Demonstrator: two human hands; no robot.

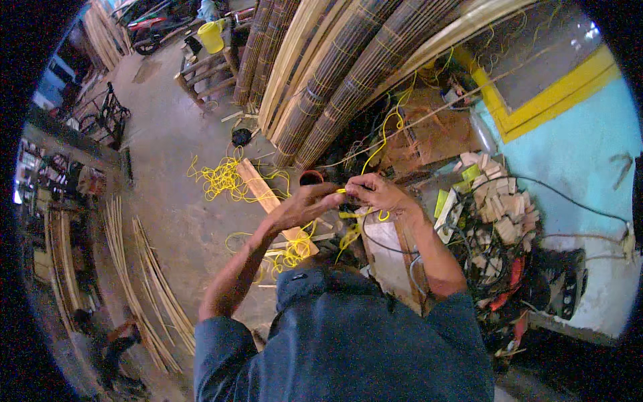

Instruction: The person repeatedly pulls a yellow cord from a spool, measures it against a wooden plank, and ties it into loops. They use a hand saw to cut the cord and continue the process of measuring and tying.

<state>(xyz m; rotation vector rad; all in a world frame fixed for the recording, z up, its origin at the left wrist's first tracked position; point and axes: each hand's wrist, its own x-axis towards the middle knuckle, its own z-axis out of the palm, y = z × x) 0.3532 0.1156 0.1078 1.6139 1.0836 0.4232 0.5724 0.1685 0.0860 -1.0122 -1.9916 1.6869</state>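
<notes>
Close together in front of my chest, my left hand [307, 203] and my right hand [383, 194] both pinch a thin yellow cord [341, 191]. A short stretch of it shows between my fingertips. From my right hand the cord climbs toward the upper right, past the rolled bamboo blinds. More yellow cord [221, 179] lies tangled on the floor, partly over a wooden plank [258, 184]. Another loose heap of it sits below my left forearm. Whether there is a knot between my fingers is too small to tell.
Rolled bamboo blinds [348, 80] lean ahead of me. At right are a pile of wood offcuts [499, 201], cables and a pale board [388, 254]. Long bamboo strips [134, 288] lie at left, near another person [107, 348]. A yellow container [211, 37] stands farther off.
</notes>
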